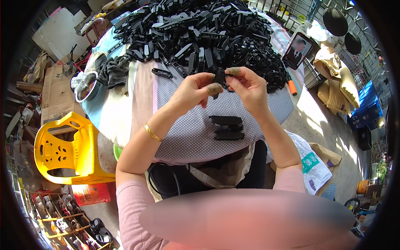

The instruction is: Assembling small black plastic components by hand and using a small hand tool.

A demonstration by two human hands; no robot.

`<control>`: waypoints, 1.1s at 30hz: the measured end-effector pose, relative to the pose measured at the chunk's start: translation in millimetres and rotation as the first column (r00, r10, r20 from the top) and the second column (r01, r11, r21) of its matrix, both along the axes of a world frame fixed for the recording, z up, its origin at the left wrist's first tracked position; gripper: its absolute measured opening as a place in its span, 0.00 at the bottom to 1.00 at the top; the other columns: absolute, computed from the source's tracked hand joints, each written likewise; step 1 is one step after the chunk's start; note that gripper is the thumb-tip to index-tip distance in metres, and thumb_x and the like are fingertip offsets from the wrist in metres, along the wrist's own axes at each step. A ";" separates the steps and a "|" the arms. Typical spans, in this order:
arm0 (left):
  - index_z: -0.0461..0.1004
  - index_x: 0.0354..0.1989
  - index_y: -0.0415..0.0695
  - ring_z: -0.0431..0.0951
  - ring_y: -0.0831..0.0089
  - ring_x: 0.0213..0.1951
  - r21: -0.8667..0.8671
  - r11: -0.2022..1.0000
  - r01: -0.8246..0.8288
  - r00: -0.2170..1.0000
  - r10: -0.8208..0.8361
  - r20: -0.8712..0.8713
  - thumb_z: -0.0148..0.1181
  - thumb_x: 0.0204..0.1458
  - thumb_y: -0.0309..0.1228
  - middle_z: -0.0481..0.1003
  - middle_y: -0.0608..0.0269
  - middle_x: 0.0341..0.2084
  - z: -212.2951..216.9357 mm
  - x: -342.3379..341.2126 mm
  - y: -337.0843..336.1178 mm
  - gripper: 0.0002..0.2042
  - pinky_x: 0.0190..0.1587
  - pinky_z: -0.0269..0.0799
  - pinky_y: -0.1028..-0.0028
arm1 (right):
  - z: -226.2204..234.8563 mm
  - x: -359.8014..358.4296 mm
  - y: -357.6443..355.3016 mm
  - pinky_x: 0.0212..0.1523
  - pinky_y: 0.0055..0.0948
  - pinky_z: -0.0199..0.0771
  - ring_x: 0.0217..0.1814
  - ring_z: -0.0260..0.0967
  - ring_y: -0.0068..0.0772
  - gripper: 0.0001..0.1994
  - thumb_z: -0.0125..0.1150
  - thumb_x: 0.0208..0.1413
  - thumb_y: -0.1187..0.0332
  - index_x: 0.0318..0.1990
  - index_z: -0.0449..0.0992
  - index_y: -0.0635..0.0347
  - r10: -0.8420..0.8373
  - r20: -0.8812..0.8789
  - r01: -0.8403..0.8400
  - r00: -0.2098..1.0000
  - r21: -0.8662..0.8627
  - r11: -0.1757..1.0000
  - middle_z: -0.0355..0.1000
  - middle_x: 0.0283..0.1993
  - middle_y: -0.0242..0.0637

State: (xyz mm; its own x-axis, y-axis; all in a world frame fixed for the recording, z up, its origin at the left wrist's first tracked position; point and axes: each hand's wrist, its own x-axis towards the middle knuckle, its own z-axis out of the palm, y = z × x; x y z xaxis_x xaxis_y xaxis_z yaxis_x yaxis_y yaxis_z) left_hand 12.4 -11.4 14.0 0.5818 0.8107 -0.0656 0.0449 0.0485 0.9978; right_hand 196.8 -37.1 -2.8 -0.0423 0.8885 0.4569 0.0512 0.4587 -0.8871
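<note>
My left hand (199, 88) grips a black plastic piece (218, 77) between thumb and fingers, above the near side of the heap. Close on its right, my right hand (248, 86) is closed in a pinch at a small black bit whose shape is mostly hidden by the fingers. Tan tape wraps a digit on each hand. Below the hands, several long black plastic pieces (227, 128) lie side by side near the table's front edge. One more long black piece (161, 73) rests left of the hands. A large heap of black plastic parts (200, 31) covers the far half of the table.
The round table has a dotted cloth (179, 135). Dark gloves (112, 71) and a bowl with a plastic bag (86, 85) sit at its left. At the right are an orange-handled tool (292, 88) and a phone (298, 50). A yellow chair (73, 150) stands left.
</note>
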 end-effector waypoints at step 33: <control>0.66 0.42 0.35 0.73 0.58 0.24 0.639 0.726 -0.254 0.900 0.419 -0.119 0.43 0.57 0.31 0.71 0.48 0.20 -20.0 22.5 -19.8 0.12 0.27 0.68 0.67 | -4.8 -21.3 -5.7 0.24 0.31 0.69 0.27 0.69 0.39 0.04 0.56 0.49 0.72 0.29 0.69 0.62 -0.638 0.560 0.188 0.528 0.656 0.731 0.66 0.26 0.38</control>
